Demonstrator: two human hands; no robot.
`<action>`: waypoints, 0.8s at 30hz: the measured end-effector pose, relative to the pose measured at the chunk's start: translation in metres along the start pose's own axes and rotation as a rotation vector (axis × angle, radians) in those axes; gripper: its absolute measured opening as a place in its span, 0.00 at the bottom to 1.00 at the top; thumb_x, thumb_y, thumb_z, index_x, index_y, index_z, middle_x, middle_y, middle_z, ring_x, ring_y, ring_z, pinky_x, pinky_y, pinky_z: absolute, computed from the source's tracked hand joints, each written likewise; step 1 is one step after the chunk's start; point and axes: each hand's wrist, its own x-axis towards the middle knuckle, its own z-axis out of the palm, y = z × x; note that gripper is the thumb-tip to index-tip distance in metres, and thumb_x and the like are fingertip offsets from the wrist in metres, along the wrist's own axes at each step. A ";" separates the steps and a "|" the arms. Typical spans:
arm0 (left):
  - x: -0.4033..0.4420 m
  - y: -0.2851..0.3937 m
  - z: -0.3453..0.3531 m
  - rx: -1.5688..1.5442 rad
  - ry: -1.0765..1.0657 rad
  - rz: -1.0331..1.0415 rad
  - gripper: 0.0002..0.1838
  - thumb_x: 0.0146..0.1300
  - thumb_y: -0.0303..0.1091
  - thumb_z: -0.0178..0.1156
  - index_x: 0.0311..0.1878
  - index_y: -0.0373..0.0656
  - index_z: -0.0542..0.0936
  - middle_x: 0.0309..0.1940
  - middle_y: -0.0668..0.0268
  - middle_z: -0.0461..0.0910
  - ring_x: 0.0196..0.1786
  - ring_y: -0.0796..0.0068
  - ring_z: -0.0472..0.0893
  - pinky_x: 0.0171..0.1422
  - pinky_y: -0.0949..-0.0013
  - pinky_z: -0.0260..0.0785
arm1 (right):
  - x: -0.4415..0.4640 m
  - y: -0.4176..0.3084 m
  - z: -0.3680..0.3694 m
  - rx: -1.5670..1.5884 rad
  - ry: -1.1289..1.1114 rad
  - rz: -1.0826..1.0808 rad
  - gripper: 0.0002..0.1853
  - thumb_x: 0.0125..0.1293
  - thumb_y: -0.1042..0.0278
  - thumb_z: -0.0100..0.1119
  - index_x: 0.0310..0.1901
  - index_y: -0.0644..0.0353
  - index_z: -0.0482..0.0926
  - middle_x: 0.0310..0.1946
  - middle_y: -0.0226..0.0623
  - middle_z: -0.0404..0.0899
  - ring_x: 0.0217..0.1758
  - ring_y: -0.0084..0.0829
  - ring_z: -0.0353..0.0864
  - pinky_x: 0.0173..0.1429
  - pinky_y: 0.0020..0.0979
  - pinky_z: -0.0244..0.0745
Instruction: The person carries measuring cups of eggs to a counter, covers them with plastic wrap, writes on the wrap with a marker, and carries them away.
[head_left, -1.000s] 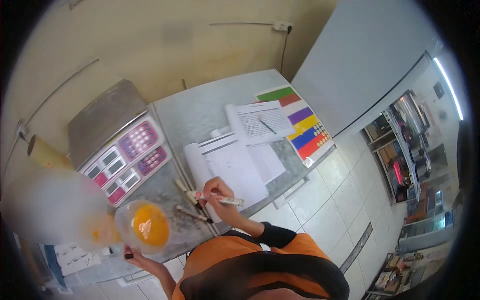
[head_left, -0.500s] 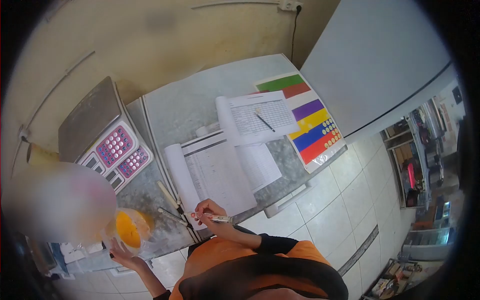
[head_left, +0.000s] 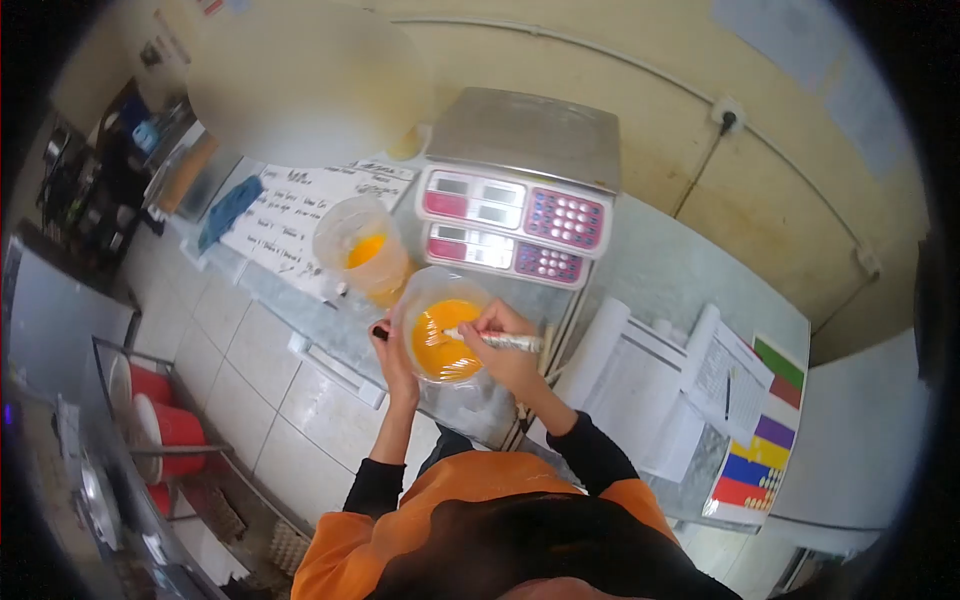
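A clear plastic tub (head_left: 408, 308) of yellow-orange liquid stands on the counter in front of me, with shiny clear film stretched over its top. My left hand (head_left: 399, 372) is curled against the tub's left side, steadying it. A small dark piece (head_left: 380, 332), perhaps a marker cap, shows at that hand's fingertips. Above the film, my right hand (head_left: 508, 345) grips a white marker (head_left: 512, 342), its tip pointing left at the covering. Whether the tip touches the film I cannot tell. Behind and to the left is a second translucent tub (head_left: 335, 235), also with yellow-orange contents.
Two pink-and-white scales (head_left: 570, 218) stand behind the tubs. A handwritten sheet (head_left: 270, 225) and a blue cloth (head_left: 230, 210) lie to the left. Printed papers (head_left: 640, 385) and a colour-striped chart (head_left: 757, 455) are on the right. A blurred patch hides the upper left.
My view has swung left, away from the papers. My right hand has brought the marker from beside the papers to over the tub. My left hand now braces the tub's side.
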 end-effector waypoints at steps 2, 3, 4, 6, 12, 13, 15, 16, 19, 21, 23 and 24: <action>-0.004 -0.001 -0.003 0.016 0.006 0.014 0.08 0.67 0.35 0.45 0.42 0.44 0.60 0.47 0.62 0.64 0.52 0.73 0.63 0.62 0.71 0.52 | 0.014 -0.002 0.012 -0.022 -0.082 0.007 0.11 0.53 0.75 0.64 0.24 0.62 0.69 0.21 0.30 0.75 0.24 0.14 0.72 0.28 0.18 0.67; -0.004 -0.001 -0.003 0.059 -0.009 0.043 0.07 0.66 0.35 0.45 0.42 0.45 0.60 0.46 0.63 0.63 0.52 0.74 0.63 0.61 0.71 0.53 | 0.017 0.000 0.017 -0.023 -0.107 0.005 0.11 0.53 0.75 0.64 0.24 0.62 0.69 0.21 0.30 0.75 0.24 0.14 0.72 0.28 0.18 0.67; -0.003 0.000 -0.003 0.102 -0.025 0.069 0.07 0.66 0.35 0.45 0.43 0.46 0.61 0.45 0.65 0.62 0.53 0.74 0.63 0.60 0.72 0.55 | 0.021 0.004 0.021 -0.060 -0.131 -0.041 0.10 0.54 0.75 0.64 0.24 0.62 0.69 0.21 0.30 0.75 0.24 0.14 0.73 0.28 0.18 0.68; -0.005 0.009 0.001 0.063 -0.013 0.033 0.07 0.67 0.34 0.44 0.42 0.44 0.60 0.48 0.62 0.62 0.54 0.72 0.62 0.62 0.70 0.53 | 0.026 0.006 0.028 -0.100 -0.169 -0.086 0.10 0.54 0.75 0.63 0.24 0.62 0.69 0.21 0.31 0.74 0.24 0.14 0.73 0.29 0.18 0.68; -0.005 0.018 0.004 0.027 -0.114 0.019 0.03 0.67 0.26 0.38 0.41 0.43 0.55 0.54 0.52 0.63 0.56 0.69 0.63 0.65 0.68 0.49 | 0.031 -0.002 0.031 -0.157 -0.231 -0.096 0.11 0.52 0.72 0.63 0.25 0.62 0.68 0.19 0.33 0.70 0.21 0.23 0.71 0.27 0.24 0.66; -0.004 0.019 0.004 0.024 -0.120 0.033 0.03 0.67 0.26 0.37 0.41 0.43 0.55 0.54 0.51 0.63 0.57 0.69 0.63 0.65 0.68 0.50 | 0.031 0.001 0.029 -0.185 -0.253 -0.109 0.10 0.52 0.72 0.63 0.24 0.61 0.68 0.19 0.33 0.70 0.21 0.23 0.71 0.27 0.24 0.66; -0.004 0.022 0.006 0.019 -0.125 0.043 0.03 0.67 0.27 0.37 0.41 0.43 0.55 0.54 0.51 0.63 0.57 0.69 0.63 0.65 0.68 0.50 | 0.030 0.002 0.027 -0.216 -0.277 -0.120 0.10 0.52 0.72 0.62 0.24 0.61 0.68 0.19 0.32 0.70 0.22 0.23 0.71 0.27 0.24 0.66; -0.003 0.024 0.006 0.022 -0.126 0.043 0.03 0.67 0.26 0.37 0.41 0.43 0.55 0.54 0.51 0.63 0.58 0.68 0.62 0.65 0.68 0.50 | 0.029 0.000 0.026 -0.258 -0.249 -0.097 0.10 0.52 0.74 0.62 0.24 0.62 0.68 0.18 0.32 0.70 0.21 0.22 0.70 0.27 0.22 0.66; -0.003 0.024 0.005 0.036 -0.125 0.039 0.03 0.67 0.26 0.37 0.41 0.43 0.55 0.54 0.50 0.63 0.58 0.68 0.62 0.66 0.67 0.49 | 0.027 -0.001 0.027 -0.250 -0.150 -0.039 0.09 0.53 0.76 0.61 0.24 0.62 0.68 0.17 0.31 0.70 0.21 0.19 0.70 0.27 0.20 0.66; -0.003 0.022 0.005 0.047 -0.125 0.033 0.03 0.67 0.26 0.37 0.41 0.43 0.55 0.55 0.50 0.63 0.58 0.67 0.62 0.66 0.67 0.49 | 0.027 0.000 0.027 -0.200 -0.078 -0.003 0.09 0.53 0.76 0.61 0.23 0.62 0.68 0.17 0.30 0.70 0.22 0.17 0.69 0.27 0.20 0.65; -0.002 0.019 0.003 0.048 -0.135 0.050 0.03 0.67 0.27 0.37 0.41 0.43 0.55 0.55 0.49 0.63 0.59 0.67 0.62 0.66 0.66 0.49 | 0.026 0.003 0.030 -0.189 -0.043 -0.012 0.10 0.54 0.76 0.60 0.23 0.62 0.67 0.17 0.28 0.70 0.22 0.14 0.68 0.26 0.19 0.64; -0.002 0.019 0.004 0.046 -0.136 0.048 0.03 0.67 0.27 0.37 0.41 0.43 0.55 0.55 0.49 0.63 0.59 0.67 0.62 0.66 0.66 0.49 | 0.027 0.002 0.031 -0.192 -0.043 -0.011 0.10 0.54 0.76 0.60 0.23 0.62 0.67 0.17 0.28 0.70 0.22 0.14 0.68 0.26 0.19 0.64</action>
